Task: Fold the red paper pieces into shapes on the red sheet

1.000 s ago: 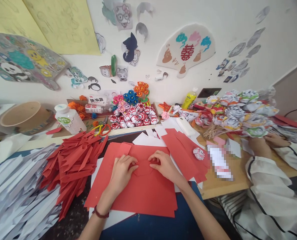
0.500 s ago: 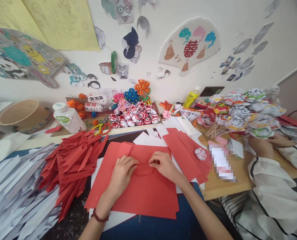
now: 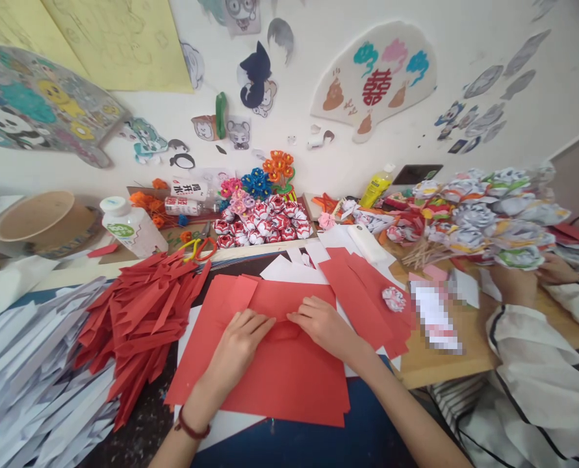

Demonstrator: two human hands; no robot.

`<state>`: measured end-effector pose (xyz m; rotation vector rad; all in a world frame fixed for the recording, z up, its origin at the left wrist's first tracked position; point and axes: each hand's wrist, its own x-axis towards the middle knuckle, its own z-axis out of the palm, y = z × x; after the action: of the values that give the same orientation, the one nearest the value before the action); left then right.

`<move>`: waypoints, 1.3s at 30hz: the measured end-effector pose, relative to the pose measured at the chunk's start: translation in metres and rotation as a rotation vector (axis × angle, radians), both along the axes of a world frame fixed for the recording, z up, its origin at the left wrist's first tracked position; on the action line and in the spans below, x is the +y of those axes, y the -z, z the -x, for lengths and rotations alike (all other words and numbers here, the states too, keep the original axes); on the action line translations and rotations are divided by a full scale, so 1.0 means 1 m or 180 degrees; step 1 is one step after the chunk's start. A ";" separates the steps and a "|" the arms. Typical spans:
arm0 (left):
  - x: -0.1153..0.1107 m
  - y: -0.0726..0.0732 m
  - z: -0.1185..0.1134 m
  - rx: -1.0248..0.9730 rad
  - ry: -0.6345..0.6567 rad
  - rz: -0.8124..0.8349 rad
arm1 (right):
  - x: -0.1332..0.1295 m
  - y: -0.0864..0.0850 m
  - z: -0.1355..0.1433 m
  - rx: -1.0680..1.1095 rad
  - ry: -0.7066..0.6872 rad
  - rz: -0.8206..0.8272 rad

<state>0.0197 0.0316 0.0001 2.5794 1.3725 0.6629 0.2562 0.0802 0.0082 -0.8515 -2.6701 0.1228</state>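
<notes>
My left hand [image 3: 238,343] and my right hand [image 3: 322,328] face each other over a stack of red paper sheets [image 3: 299,383]. Between them is a small folded piece of red paper [image 3: 284,332], hard to tell apart from the same-coloured sheets beneath. The fingers of both hands are closed on its upper edge, one at either end. A heap of folded red paper strips [image 3: 143,305] lies left of my left hand. Beyond my right hand are more red sheets [image 3: 360,305] with a red-and-white paper flower [image 3: 394,299] on top.
Folded white strips [image 3: 36,370] are piled at far left. Scissors [image 3: 199,250], a white bottle [image 3: 133,227] and red-and-white paper flowers [image 3: 264,222] stand along the back. At right, a co-worker's sleeve [image 3: 537,364] and hand rest near a bunch of paper flowers [image 3: 484,214].
My left fingertips have shifted slightly right, and my right fingers have flattened somewhat along the folded paper, narrowing the gap between the hands. The camera view has moved slightly.
</notes>
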 end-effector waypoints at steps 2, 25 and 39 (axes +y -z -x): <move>-0.002 -0.002 -0.001 0.0139 0.0059 -0.0116 | -0.001 0.000 0.001 -0.0152 -0.0067 -0.0227; -0.001 0.005 -0.003 0.1102 0.0435 -0.0742 | -0.012 0.010 0.012 -0.0560 -0.0282 -0.1448; -0.003 -0.005 -0.006 0.1520 0.0478 -0.0753 | -0.021 0.005 0.017 -0.0884 -0.0141 -0.1150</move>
<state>0.0261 0.0290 0.0055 3.1392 1.2523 0.1974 0.2395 0.0593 0.0028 -0.7356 -2.8343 -0.4872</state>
